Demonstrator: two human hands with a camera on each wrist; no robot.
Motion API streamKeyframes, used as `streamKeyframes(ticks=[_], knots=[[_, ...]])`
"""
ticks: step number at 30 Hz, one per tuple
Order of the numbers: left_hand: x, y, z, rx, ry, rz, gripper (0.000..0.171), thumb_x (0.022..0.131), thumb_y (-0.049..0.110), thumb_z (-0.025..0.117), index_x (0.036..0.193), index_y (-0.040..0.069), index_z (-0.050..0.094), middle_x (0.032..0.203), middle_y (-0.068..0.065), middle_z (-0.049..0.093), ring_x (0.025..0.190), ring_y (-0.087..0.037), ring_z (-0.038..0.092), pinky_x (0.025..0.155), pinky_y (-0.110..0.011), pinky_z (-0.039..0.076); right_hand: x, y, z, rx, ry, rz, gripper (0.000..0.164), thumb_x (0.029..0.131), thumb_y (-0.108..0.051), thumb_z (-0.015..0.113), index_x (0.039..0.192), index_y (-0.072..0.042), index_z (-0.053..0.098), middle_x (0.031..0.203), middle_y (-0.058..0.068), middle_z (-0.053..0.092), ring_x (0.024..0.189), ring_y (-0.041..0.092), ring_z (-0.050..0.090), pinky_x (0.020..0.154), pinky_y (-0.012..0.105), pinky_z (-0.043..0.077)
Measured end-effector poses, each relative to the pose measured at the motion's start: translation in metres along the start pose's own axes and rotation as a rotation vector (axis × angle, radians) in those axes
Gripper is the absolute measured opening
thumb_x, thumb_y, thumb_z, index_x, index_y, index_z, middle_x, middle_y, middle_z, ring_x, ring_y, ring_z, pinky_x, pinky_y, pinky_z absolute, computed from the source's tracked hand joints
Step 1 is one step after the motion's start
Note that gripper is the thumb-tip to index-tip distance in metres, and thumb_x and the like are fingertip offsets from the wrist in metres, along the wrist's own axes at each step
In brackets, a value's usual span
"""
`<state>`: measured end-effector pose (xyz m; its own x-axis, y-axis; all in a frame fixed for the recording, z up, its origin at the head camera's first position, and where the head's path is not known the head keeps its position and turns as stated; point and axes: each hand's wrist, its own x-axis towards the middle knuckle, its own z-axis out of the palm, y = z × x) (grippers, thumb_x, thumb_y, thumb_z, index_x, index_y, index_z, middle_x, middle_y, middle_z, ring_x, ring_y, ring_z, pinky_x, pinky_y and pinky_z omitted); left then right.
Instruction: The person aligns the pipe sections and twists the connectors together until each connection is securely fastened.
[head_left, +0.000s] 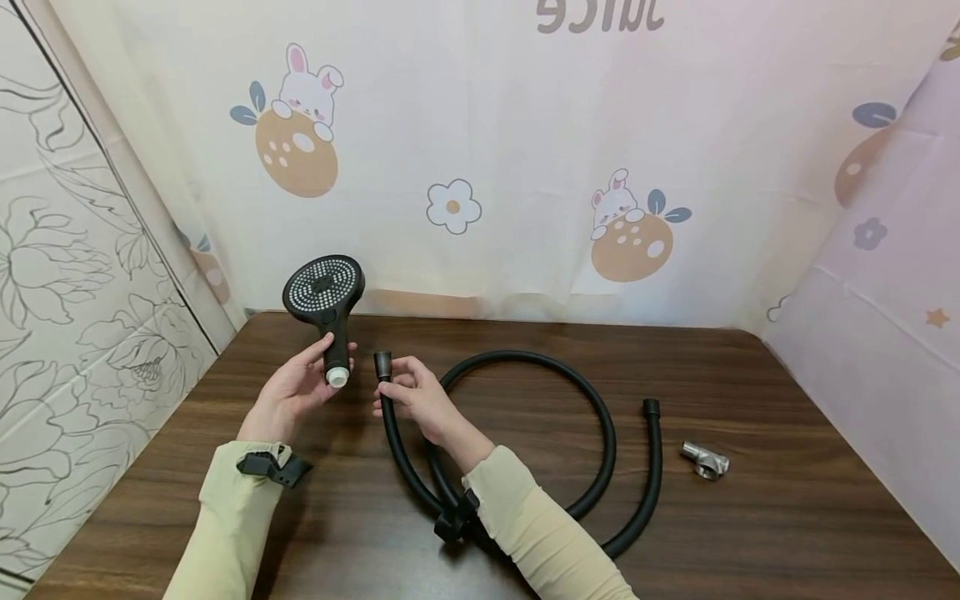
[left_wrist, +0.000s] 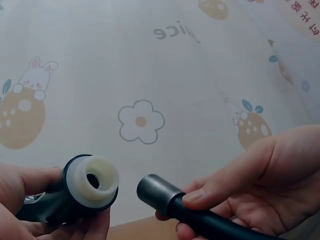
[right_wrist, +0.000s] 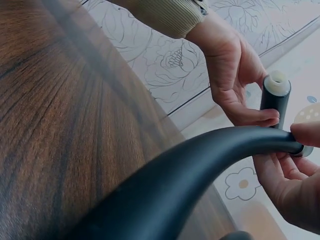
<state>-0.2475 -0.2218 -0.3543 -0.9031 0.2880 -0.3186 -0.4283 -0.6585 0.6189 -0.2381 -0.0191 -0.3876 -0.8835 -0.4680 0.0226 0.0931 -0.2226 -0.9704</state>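
My left hand grips a black shower head by its handle, raised above the table with the spray face toward the camera. Its white threaded end points down and shows a hollow opening in the left wrist view. Thumb and fingers of my right hand pinch a black shower hose just below its dark end fitting. That fitting is held up beside the handle end, with a small gap between the two. From there the hose curves down and loops over the table.
The hose's other end lies to the right on the brown wooden table. Near it is a small chrome fitting. A printed curtain hangs behind the table, with a flowered panel at the left.
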Motion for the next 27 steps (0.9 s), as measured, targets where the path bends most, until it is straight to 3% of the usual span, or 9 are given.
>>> streamKeyframes(ticks=[4,9,13,18,21,27], knots=[[0.003,-0.001,0.005,-0.004,0.015,0.011,0.04,0.089,0.022,0.058,0.121,0.02,0.034,0.094,-0.005,0.066,0.088,-0.017,0.057,0.076,-0.028,0.048,0.0,0.0,-0.001,0.035,0.018,0.009,0.033,0.089,0.002,0.052,0.12,0.002,0.042,0.104,0.032,0.053,0.073,0.017,0.063,0.079,0.045,0.05],[0.007,0.001,0.009,-0.024,0.001,0.03,0.035,0.09,0.02,0.057,0.119,0.02,0.037,0.094,-0.006,0.067,0.086,-0.017,0.058,0.075,-0.029,0.048,0.001,0.001,-0.001,0.052,0.042,0.038,0.032,0.087,0.004,0.054,0.117,0.002,0.046,0.102,0.016,0.053,0.074,0.017,0.061,0.073,0.04,0.053],[0.01,0.004,0.012,-0.017,-0.014,0.05,0.029,0.091,0.019,0.055,0.116,0.02,0.041,0.093,-0.006,0.067,0.085,-0.018,0.058,0.074,-0.03,0.048,0.001,0.0,0.0,0.053,0.041,0.05,0.031,0.086,0.004,0.056,0.116,0.002,0.048,0.098,0.017,0.056,0.072,0.017,0.061,0.07,0.039,0.054],[0.014,0.004,0.015,-0.023,0.005,0.077,0.028,0.09,0.019,0.057,0.115,0.021,0.044,0.094,-0.004,0.067,0.088,-0.018,0.057,0.076,-0.031,0.046,0.001,-0.003,0.0,0.044,0.046,0.044,0.032,0.086,0.003,0.057,0.116,0.001,0.048,0.092,0.013,0.057,0.07,0.015,0.061,0.075,0.046,0.052],[0.017,0.003,0.017,-0.045,-0.006,0.096,0.026,0.09,0.018,0.056,0.114,0.021,0.046,0.094,-0.004,0.067,0.089,-0.017,0.057,0.078,-0.031,0.044,0.0,-0.003,0.0,0.037,0.05,0.052,0.032,0.087,0.003,0.056,0.117,0.001,0.048,0.097,0.019,0.057,0.071,0.015,0.061,0.079,0.049,0.05],[0.021,0.001,0.019,-0.052,-0.018,0.127,0.019,0.09,0.018,0.056,0.108,0.02,0.051,0.094,-0.004,0.067,0.088,-0.018,0.056,0.079,-0.031,0.042,0.0,-0.002,0.0,0.029,0.088,0.05,0.04,0.087,0.002,0.056,0.124,-0.004,0.042,0.096,0.015,0.057,0.074,0.018,0.062,0.075,0.043,0.052]])
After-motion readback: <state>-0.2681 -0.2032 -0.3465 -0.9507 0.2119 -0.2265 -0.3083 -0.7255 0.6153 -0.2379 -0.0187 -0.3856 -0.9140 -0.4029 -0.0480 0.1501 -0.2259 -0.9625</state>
